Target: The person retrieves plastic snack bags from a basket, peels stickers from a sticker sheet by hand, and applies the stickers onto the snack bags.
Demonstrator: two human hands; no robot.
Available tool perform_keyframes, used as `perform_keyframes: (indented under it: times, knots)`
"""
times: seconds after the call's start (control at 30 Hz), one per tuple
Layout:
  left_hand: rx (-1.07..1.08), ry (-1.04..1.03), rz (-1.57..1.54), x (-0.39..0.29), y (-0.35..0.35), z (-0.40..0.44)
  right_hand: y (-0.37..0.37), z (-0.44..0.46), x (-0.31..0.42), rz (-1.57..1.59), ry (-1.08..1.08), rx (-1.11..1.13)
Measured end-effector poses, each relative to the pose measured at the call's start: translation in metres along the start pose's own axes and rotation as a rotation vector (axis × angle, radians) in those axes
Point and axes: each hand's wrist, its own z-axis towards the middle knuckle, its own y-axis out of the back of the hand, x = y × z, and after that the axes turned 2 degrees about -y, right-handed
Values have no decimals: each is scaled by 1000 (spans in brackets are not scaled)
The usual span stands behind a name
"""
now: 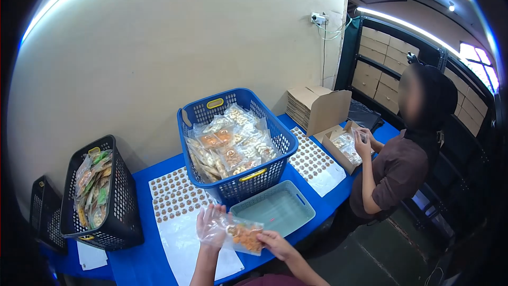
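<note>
My right hand [276,244] pinches the right end of a clear packet of orange snack [246,237], held over the table's front edge. My left hand [211,226] is raised at the packet's left end, fingers spread, with clear plastic across its palm. Whether that plastic is a glove or part of the packet I cannot tell. Beneath and left of my hands lies a sheet of round stickers [179,197] with a bare white lower part. Just behind the packet sits a shallow grey-green tray [280,209]. The blue basket [235,182] behind it is full of snack packets.
A dark basket [127,206] of packets stands left, with another dark basket [38,212] beyond. A second sticker sheet [317,164], stacked cardboard [304,107] and an open box [338,151] lie right. A co-worker [397,164] stands there, hands at the box.
</note>
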Motion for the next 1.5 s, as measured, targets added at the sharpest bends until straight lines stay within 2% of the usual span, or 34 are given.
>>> perform_keyframes:
  times: [0.03,0.07,0.13,0.2,0.27,0.37,0.43,0.5,0.57,0.67,0.7,0.8,0.83,0.93,1.03,1.13,1.17,1.27,1.37,1.47,1.5]
  knots:
    - [242,81,4,-3,13,3,11,-1,5,-45,64,-19]
    - [247,133,30,-5,22,1,20,-5,14,-69,123,-19]
    - [252,227,80,-12,23,-12,22,-24,45,139,192,-10]
    - [271,213,133,-16,38,-15,4,-38,79,341,321,-57]
    - [242,194,147,-18,45,-24,24,-28,78,63,362,-53]
    - [270,157,294,-19,48,-34,21,-14,77,-270,480,-219]
    - [319,146,389,-18,50,-39,12,-11,75,-214,431,-164]
    - [407,197,481,-12,56,-45,4,-1,65,-260,448,-173]
    - [477,280,519,-3,56,-47,-6,7,46,-249,365,-167]
    - [215,133,842,18,62,-52,-28,10,25,-314,238,-132]
    - [119,106,795,20,59,-50,-31,9,20,-348,195,-117]
    - [108,124,671,19,64,-42,-21,9,11,-462,116,-3]
    - [70,122,629,20,57,-44,-25,7,17,-371,97,-29]
    - [16,275,666,22,63,-47,-18,3,24,-368,52,-16]
    - [2,405,736,30,73,-51,-9,-1,20,-327,-19,118]
    - [-35,392,782,34,80,-53,1,4,6,-258,-106,-36]
    - [52,410,757,32,89,-52,3,5,0,-347,-70,-78]
    - [59,441,899,25,74,-55,4,10,-13,-374,-125,-137]
    - [223,447,1135,9,83,-43,4,11,-18,-402,-88,-67]
    - [139,313,1300,6,78,-35,9,12,-11,-422,-26,-3]
    - [179,271,1374,3,77,-29,8,9,-5,-431,6,10]
